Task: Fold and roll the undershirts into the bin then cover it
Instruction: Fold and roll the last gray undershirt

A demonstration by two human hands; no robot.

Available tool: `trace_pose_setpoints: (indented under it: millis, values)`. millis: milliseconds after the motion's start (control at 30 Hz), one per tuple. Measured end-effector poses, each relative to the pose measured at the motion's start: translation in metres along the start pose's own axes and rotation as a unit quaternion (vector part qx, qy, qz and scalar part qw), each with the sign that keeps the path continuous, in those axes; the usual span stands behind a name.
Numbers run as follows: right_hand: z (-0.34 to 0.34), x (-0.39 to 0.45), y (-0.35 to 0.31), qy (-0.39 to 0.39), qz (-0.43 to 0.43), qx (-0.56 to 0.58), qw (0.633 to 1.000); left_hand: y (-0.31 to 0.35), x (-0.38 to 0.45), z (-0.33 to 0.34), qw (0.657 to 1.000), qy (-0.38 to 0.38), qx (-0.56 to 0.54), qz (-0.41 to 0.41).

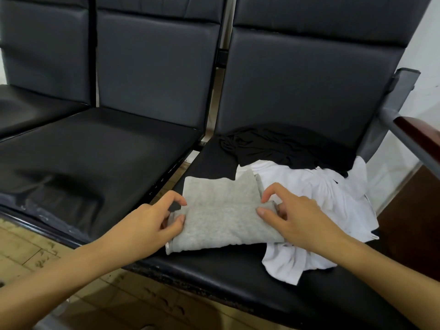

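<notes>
A grey undershirt (221, 210) lies folded on the right black seat (214, 270), its near part turned over into a thick roll. My left hand (154, 222) pinches the roll's left end between thumb and fingers. My right hand (292, 217) pinches its right end the same way. A crumpled white undershirt (333, 198) lies under and to the right of the grey one. Behind it, against the backrest, sits a bunched black undershirt (285, 146). No bin or lid is in view.
The seat belongs to a row of black padded chairs; the middle seat (95, 153) lies to the left. A grey metal armrest with a dark wooden top (414, 132) bounds the right side. Tiled floor (31, 246) shows below the seats.
</notes>
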State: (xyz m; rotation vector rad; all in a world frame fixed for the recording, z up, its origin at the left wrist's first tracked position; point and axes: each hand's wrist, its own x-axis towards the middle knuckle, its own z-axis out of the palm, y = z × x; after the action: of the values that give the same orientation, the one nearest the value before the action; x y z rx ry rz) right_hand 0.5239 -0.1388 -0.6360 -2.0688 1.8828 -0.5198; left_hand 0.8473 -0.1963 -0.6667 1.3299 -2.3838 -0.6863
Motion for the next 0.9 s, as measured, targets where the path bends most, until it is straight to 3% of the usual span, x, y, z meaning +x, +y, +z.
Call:
trace_pose_setpoints:
  millis: [100, 267, 333, 400, 500, 567, 733, 900]
  values:
    - [0.014, 0.0, 0.002, 0.01, -0.002, -0.088, 0.996, -0.001, 0.001, 0.003, 0.998, 0.027, 0.064, 0.012]
    - [0.006, 0.0, 0.001, 0.054, -0.025, -0.118, 0.991, -0.001, -0.005, -0.003, 0.984, 0.11, 0.104, 0.097]
    - [-0.002, -0.002, 0.003, 0.058, -0.073, -0.112, 0.989, 0.001, -0.008, -0.006, 0.976, 0.097, 0.119, 0.157]
    - [-0.008, -0.007, 0.006, 0.005, -0.139, -0.121, 0.983, 0.004, -0.013, -0.007, 0.973, 0.051, 0.125, 0.186]
    - [-0.004, -0.011, 0.014, -0.071, -0.182, -0.177, 0.965, 0.001, -0.016, 0.002, 0.976, 0.0, 0.12, 0.18]
    - [0.008, -0.01, 0.02, -0.059, -0.178, -0.188, 0.964, -0.001, -0.014, 0.008, 0.979, 0.01, 0.106, 0.174]
    - [0.009, -0.001, 0.012, 0.033, -0.155, -0.094, 0.983, 0.002, -0.005, 0.001, 0.978, 0.06, 0.089, 0.179]
    - [-0.008, 0.001, 0.0, 0.027, -0.108, 0.05, 0.993, 0.007, -0.005, -0.016, 0.988, 0.074, -0.054, 0.127]
